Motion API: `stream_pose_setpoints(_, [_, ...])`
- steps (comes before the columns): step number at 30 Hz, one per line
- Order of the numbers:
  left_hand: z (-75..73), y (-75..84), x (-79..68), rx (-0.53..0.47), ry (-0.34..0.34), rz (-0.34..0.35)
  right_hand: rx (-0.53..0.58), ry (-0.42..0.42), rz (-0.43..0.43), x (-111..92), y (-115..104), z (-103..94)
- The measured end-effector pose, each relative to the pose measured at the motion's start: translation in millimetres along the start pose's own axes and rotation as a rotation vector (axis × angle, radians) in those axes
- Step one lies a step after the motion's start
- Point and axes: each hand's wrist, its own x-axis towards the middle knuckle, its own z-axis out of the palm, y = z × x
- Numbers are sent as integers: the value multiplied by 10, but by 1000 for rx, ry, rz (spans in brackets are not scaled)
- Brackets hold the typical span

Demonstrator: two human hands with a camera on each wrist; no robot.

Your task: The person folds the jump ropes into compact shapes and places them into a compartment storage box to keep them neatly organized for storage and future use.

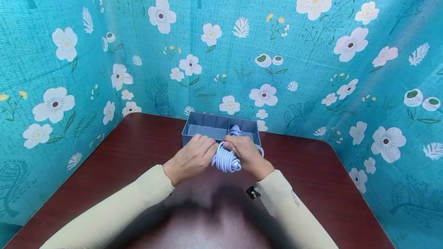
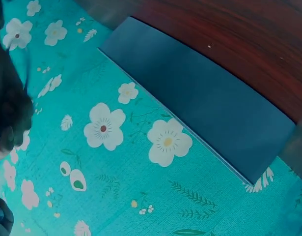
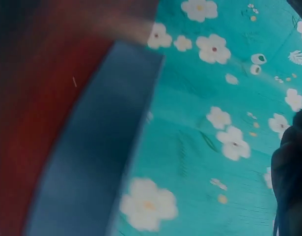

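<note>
A wound bundle of pale lavender cord [image 1: 226, 159] hangs between the two hands in the head view, above the table. My left hand [image 1: 194, 156] has its fingers curled at the bundle's left end and grips the cord there. From the other side my right hand [image 1: 250, 156] holds the bundle near its top, thumb against the coils. A loop of cord shows past the right wrist. Further coils show above the right hand, at the box's smaller compartment; whether they join the bundle I cannot tell. Both wrist views show only dark parts of a hand at their edges.
Just behind the hands stands a blue-grey box [image 1: 207, 131] with a divider making two compartments. It rests on a dark red-brown table [image 1: 152, 141]. A teal flowered curtain [image 1: 221, 68] surrounds the table's back and sides.
</note>
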Motion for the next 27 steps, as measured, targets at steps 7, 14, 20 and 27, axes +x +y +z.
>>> stream_pose_setpoints(7, [-16,-57,53,40,2,-179,90,62,163,-125,-141,328])
stream_pose_setpoints(14, [-12,-113,57,121,-76,-297,-117,-18,224,-64,-361,483])
stream_pose_setpoints(20, [12,-196,30,185,-131,-358,-400,-71,129,-98,-523,469])
stream_pose_setpoints(27, [79,-315,-42,249,-193,-371,-511,-93,52,-87,-715,225])
